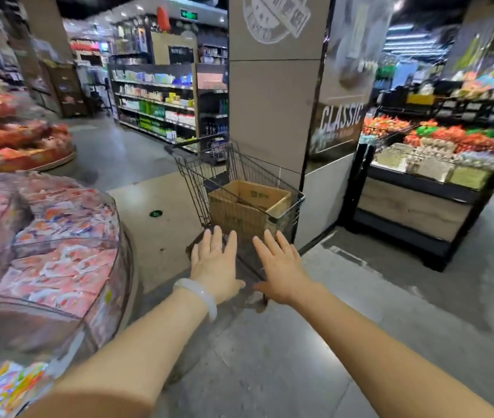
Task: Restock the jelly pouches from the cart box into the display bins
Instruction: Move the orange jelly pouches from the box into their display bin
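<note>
Box [247, 206] contents hidden (cart [233, 179] mesh); bins [58, 251] blurred.

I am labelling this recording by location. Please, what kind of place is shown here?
Almost certainly a supermarket. A wire shopping cart carrying a cardboard box stands by a pillar, stocked shelves line an aisle behind, and a round display bin holds pink pouches.
</note>
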`<act>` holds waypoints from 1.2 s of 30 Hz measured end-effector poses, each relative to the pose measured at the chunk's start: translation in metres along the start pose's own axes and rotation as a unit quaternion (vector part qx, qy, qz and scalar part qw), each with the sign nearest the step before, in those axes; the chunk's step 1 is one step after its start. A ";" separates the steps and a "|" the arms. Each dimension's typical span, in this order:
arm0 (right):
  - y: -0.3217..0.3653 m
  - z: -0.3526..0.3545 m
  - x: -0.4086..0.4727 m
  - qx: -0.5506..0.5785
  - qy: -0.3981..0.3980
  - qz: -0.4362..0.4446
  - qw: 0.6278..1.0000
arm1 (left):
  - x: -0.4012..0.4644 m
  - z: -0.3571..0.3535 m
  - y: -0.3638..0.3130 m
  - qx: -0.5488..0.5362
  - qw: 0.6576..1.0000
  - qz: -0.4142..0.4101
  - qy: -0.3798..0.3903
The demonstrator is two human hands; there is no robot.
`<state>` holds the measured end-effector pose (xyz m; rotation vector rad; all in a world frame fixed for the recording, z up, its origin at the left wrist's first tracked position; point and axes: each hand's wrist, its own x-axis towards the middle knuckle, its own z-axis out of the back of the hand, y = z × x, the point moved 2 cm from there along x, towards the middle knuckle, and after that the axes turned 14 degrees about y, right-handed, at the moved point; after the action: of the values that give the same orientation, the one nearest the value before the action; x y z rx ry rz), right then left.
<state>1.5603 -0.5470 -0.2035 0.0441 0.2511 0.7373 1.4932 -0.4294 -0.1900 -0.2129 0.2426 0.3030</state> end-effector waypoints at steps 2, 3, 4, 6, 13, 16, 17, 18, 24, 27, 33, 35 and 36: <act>-0.025 0.001 0.020 0.005 0.003 -0.017 1.000 | 0.032 0.002 -0.007 0.007 1.000 -0.001 0.007; -0.036 0.003 0.033 0.006 0.006 -0.022 1.000 | 0.050 0.003 -0.010 0.003 1.000 -0.001 0.014; -0.048 0.006 0.047 0.008 0.006 -0.026 1.000 | 0.070 0.004 -0.013 -0.006 1.000 -0.002 0.020; -0.069 0.015 0.079 0.004 0.002 -0.031 1.000 | 0.113 0.010 -0.020 -0.016 1.000 -0.008 0.022; -0.138 0.077 0.208 0.007 -0.023 -0.046 0.999 | 0.265 0.071 -0.044 -0.012 0.998 -0.060 -0.016; -0.169 0.088 0.252 0.022 -0.032 -0.051 0.998 | 0.318 0.087 -0.051 -0.003 0.998 -0.062 -0.019; -0.180 0.087 0.264 0.026 -0.027 -0.055 0.998 | 0.334 0.087 -0.055 0.002 0.998 -0.058 -0.013; -0.191 0.084 0.276 0.028 -0.019 -0.059 0.998 | 0.351 0.085 -0.058 0.006 0.999 -0.053 -0.005; -0.266 0.089 0.357 0.054 0.008 -0.061 0.997 | 0.458 0.080 -0.088 0.013 0.999 -0.043 0.029; -0.316 0.100 0.414 0.055 0.008 -0.048 0.997 | 0.525 0.085 -0.108 -0.001 0.999 -0.033 0.027; -0.402 0.125 0.522 0.042 0.046 -0.005 0.998 | 0.646 0.102 -0.132 -0.062 0.997 0.028 0.033; -0.422 0.136 0.556 0.039 0.049 0.013 0.998 | 0.680 0.107 -0.130 -0.084 0.995 0.053 0.020; -0.429 0.138 0.572 0.038 0.055 0.021 0.998 | 0.694 0.106 -0.128 -0.092 0.993 0.065 0.018</act>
<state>2.2840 -0.4753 -0.2448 0.0815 0.3851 0.7730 2.1978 -0.3373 -0.2525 -0.3863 0.2651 0.4514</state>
